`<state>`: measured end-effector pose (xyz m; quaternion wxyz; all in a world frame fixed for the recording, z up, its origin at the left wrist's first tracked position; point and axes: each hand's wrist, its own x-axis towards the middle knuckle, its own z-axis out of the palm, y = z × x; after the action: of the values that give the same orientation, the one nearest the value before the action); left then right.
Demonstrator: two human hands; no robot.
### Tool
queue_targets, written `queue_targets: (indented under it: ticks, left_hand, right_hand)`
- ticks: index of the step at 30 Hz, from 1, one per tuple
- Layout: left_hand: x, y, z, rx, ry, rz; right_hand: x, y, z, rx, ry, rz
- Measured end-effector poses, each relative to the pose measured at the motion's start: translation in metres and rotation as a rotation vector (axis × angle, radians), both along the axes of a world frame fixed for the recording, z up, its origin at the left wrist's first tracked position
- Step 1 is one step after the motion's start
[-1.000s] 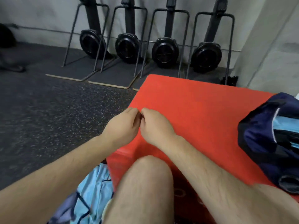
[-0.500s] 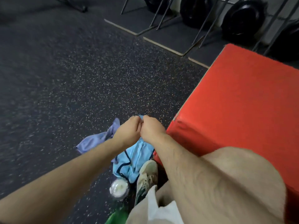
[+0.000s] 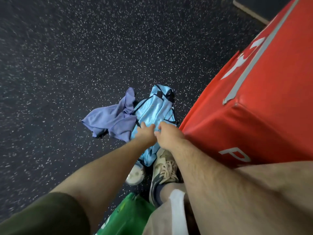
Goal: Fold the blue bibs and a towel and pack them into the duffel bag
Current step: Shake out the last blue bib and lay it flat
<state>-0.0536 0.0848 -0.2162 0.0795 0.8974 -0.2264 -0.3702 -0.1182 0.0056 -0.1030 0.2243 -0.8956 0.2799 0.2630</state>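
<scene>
Head view has swung down from red padded box top to dark speckled rubber floor within last second. Left hand and right hand, side by side, now over crumpled light-blue bib with dark trim, fingers curled onto fabric; firm grasp cannot be told. Purple-blue cloth, likely towel, lies touching bib's left edge. Duffel bag out of view. Judgement: pickup beginning; folding and packing of this bib not yet done.

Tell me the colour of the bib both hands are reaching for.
Light blue bib with dark trim, clearest in the head view.
</scene>
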Motion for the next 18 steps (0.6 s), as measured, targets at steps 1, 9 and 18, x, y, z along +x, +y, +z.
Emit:
queue_targets:
  ticks: [1,9,18]
  left_hand:
    - [-0.002,0.0,-0.008,0.05,0.008,-0.015]
    - [0.009,0.013,-0.042,0.052,0.049,-0.042]
    - [0.036,0.024,0.078,-0.624,-0.029,0.268]
  right_hand:
    - [0.0,-0.001,-0.002,0.004,0.02,-0.003]
    - [0.0,-0.009,0.0,0.0,0.07,-0.007]
    - [0.015,-0.005,0.049,0.012,-0.035,-0.079]
